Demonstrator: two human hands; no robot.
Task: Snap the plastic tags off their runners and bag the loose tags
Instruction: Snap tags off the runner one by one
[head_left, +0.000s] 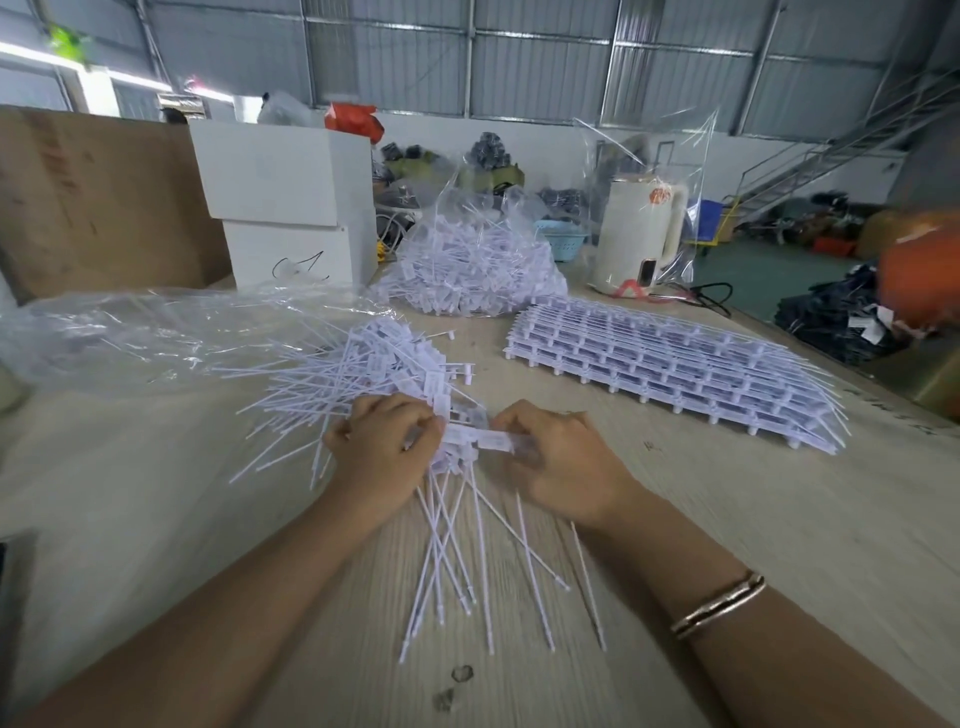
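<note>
White tags (447, 525) gripped in both hands.
Left hand (387, 449) bunches them, right hand (558, 457) pinches one; stems could slip and scatter.

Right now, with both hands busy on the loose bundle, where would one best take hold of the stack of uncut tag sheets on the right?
Probably by its near long edge, coming from the person's right. The stack of tag sheets lies flat on the table, runner pegs along that edge give purchase, and thin tails fan off the right end. The right hand is nearest; the left hand grips the tag bundle.

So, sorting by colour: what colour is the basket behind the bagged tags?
Light blue basket, seen in the head view.
</note>
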